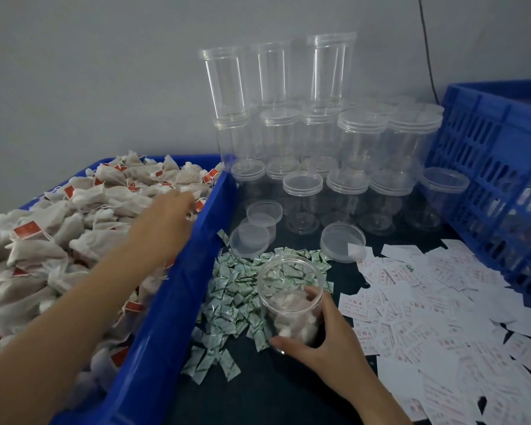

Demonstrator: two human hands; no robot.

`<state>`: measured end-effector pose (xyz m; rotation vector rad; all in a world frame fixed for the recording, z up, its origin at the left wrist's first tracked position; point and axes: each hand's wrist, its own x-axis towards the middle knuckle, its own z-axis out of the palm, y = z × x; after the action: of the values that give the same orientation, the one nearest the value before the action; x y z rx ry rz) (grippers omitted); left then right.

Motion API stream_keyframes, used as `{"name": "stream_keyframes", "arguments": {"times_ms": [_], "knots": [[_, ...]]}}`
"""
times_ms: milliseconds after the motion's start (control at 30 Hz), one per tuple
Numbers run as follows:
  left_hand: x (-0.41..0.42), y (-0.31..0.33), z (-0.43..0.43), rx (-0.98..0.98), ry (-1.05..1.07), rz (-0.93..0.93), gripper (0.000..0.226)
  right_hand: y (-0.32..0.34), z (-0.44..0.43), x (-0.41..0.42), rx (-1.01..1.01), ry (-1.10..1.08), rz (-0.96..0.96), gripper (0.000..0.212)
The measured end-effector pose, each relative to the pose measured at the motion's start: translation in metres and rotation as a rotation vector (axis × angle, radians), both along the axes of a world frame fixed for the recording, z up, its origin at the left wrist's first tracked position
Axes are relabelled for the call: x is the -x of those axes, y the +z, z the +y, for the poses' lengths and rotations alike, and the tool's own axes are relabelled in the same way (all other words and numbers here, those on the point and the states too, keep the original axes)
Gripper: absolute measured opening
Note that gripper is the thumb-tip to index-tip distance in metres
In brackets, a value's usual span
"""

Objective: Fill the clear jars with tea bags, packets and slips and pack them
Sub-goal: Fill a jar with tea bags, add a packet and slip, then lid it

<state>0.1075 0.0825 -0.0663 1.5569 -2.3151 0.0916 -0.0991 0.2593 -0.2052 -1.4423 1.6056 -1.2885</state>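
Open clear jar [290, 289], tea bags [290, 317] inside, upright among green packets [227, 296]

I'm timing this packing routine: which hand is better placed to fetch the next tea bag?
Left. The left hand reaches over the tea bags in the blue bin, while the right hand grips the open jar, steadying it beside the bin.

Scene viewed from head height, aimed forward and down; dark table [273, 391] seen close (wide-angle, single view); grey wall [74, 72] faced beyond.
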Motion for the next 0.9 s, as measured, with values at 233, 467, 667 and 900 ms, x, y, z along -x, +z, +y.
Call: {"name": "stream_keyframes", "arguments": {"times_ms": [233,467,667,900], "knots": [[-0.033,-0.027,-0.018,-0.031,0.222,-0.644,0.019,-0.002,0.001,0.001,-0.006,-0.004,0.017,0.075],[-0.039,-0.021,-0.022,0.023,0.152,0.019,0.010,-0.001,0.000,0.000,-0.008,-0.002,0.005,0.073],[-0.022,0.007,-0.004,0.070,0.075,0.566,0.027,0.000,0.000,0.001,-0.013,-0.004,0.005,0.072],[0.027,0.031,0.044,-0.210,-0.204,0.784,0.025,0.000,0.001,0.000,-0.015,-0.007,0.006,0.071]]}}
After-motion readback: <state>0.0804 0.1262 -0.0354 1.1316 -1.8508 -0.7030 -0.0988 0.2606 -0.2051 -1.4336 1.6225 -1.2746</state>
